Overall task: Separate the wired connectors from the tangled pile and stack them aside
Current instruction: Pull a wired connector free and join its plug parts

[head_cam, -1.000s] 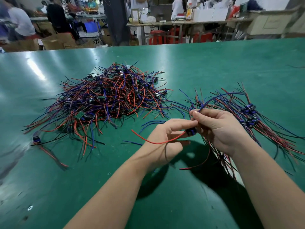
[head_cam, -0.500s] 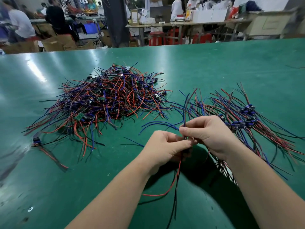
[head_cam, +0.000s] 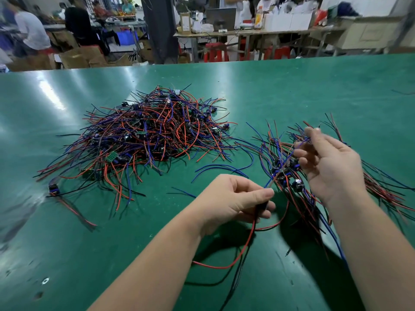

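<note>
Left hand (head_cam: pixel 231 198) fingers pinch connector wires (head_cam: pixel 253 227); right hand (head_cam: pixel 332 171) fingers blurred, grip unclear; bare table (head_cam: pixel 242 104) between pile (head_cam: pixel 152 135) and stack (head_cam: pixel 289 173).

Green table (head_cam: pixel 292 86) with tangled wire pile (head_cam: pixel 152 135), separated stack (head_cam: pixel 287 170), stray connector (head_cam: pixel 54 189).

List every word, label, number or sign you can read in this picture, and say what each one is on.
No text is readable.
Brown cardboard box on the far bench: print too blurred.
Orange bottle on that bench: label too blurred.
Small green circuit board in the tangled pile of red, blue and black wires: markings too small.
</note>
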